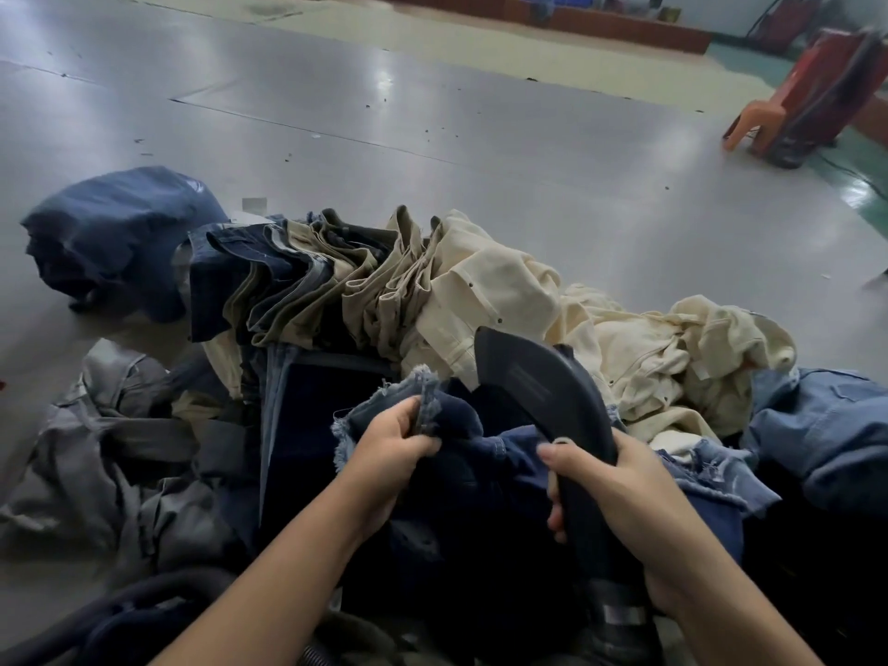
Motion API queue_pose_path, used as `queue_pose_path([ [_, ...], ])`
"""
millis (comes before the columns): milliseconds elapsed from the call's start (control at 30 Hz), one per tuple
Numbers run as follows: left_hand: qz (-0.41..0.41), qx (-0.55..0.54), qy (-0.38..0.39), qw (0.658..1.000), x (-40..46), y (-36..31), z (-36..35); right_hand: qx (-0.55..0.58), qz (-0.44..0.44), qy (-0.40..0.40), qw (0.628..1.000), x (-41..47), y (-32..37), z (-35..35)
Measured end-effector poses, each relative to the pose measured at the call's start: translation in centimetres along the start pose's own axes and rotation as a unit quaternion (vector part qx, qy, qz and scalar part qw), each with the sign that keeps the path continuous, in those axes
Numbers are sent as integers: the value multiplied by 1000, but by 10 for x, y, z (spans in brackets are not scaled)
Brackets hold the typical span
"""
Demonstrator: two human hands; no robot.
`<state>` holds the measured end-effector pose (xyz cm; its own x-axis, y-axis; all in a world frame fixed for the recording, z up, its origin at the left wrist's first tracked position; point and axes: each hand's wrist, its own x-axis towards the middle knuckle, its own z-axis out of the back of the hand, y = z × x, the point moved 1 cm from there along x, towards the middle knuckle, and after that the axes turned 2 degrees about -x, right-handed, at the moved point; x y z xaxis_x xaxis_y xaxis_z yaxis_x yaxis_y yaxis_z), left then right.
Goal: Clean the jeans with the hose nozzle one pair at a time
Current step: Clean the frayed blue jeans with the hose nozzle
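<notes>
A dark blue pair of jeans [461, 478] with a frayed hem lies in front of me on a heap of clothes. My left hand [389, 444] grips the frayed hem and holds it up. My right hand [615, 483] is wrapped around the handle of the dark hose nozzle [528, 382], whose flat wide head points up and away over the jeans. Its hose [620, 617] runs down past my right wrist.
Folded dark and khaki trousers [307, 286] are stacked behind, with cream ones [576, 329] to the right. Grey garments [110, 449] lie left, light blue denim [817, 425] right, a blue bundle [115, 233] far left. Orange stool [754, 120] stands far right on the grey floor.
</notes>
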<state>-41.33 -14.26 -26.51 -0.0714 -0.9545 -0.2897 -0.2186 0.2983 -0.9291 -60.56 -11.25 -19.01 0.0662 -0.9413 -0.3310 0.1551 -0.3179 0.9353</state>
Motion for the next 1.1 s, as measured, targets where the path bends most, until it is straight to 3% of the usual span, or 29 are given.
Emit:
queue_pose_path([
  [133, 74, -160, -5, 984, 3, -2, -3, 7, -30, 26, 999, -11, -14, -4],
  [400, 63, -233, -19, 970, 6, 10, -12, -1, -37, 46, 998, -15, -21, -8],
  [667, 8, -202, 26, 979, 0, 12, -19, -37, -41, 69, 996, -13, -18, -10],
  [867, 7, -173, 38, 984, -8, 9, -22, -23, -5, 33, 999, 3, 0, -12],
  [1100, 98, -261, -30, 960, -3, 7, -20, -1, -15, -7, 1000, 0, 0, 1],
])
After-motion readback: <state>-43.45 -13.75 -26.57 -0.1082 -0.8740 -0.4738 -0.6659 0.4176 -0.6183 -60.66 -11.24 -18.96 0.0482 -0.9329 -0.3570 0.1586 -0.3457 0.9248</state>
